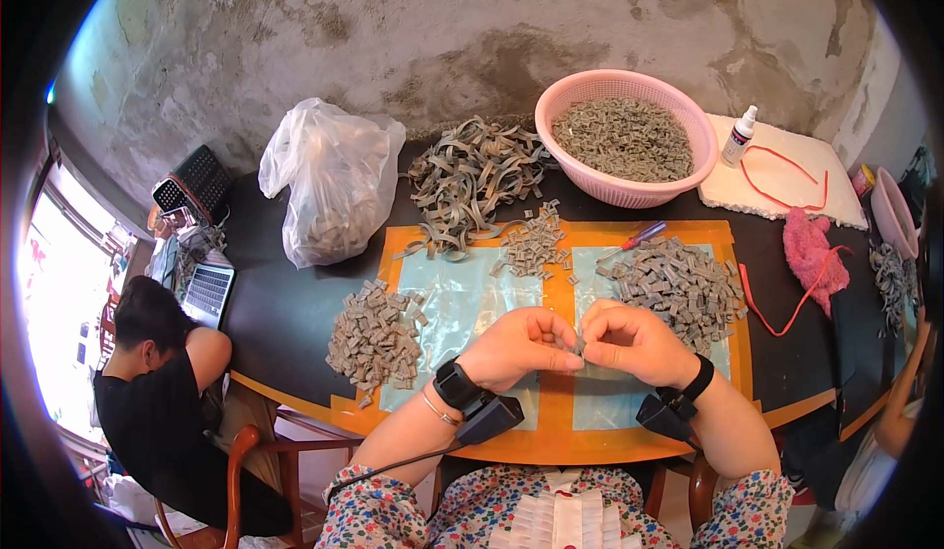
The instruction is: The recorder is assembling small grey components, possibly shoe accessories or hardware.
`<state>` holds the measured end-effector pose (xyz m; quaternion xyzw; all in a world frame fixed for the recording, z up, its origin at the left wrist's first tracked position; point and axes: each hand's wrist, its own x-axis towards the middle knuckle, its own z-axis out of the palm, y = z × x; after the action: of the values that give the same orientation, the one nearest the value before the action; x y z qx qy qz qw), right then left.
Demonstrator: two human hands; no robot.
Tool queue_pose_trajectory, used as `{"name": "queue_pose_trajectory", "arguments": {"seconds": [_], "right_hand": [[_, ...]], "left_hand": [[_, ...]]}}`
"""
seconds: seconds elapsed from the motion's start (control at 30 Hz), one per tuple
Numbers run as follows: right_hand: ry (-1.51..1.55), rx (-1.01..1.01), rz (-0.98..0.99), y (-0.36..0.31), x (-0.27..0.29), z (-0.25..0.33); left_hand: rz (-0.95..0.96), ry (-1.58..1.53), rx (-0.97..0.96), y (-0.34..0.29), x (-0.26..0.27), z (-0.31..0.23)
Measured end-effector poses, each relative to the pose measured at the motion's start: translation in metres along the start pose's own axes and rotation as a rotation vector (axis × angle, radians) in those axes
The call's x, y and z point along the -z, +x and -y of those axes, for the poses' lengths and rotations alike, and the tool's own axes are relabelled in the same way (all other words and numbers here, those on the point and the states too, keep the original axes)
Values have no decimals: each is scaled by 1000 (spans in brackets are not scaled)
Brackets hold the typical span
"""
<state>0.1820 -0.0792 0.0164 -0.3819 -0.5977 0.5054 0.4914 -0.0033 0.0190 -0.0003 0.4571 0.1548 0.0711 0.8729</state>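
Small grey piece (579, 346) between fingertips.
Left hand (521, 348), right hand (641, 344): fingers clamped on it, mostly hiding it.

Piece (579, 346) between left-hand grip (526, 347) and right-hand grip (637, 343): mostly covered, too small to make out shape. White plastic bag (332, 171) contents unclear through film. Right-side person (897, 406) cut off by fisheye rim. Bottle (737, 138) print too small to read.

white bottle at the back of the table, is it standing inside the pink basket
No, the white bottle stands on the white board, to the right of the pink basket.
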Motion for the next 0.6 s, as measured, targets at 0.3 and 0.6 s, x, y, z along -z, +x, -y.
{"name": "queue_pose_trajectory", "arguments": {"seconds": [0.3,0.6], "right_hand": [[-28,-275,-185,-2,-1,-11],[-247,-304,-320,0,-3,-12]], "left_hand": [[-310,299,-98,4,-2,0],[-379,355,-68,4,-6,-2]]}}
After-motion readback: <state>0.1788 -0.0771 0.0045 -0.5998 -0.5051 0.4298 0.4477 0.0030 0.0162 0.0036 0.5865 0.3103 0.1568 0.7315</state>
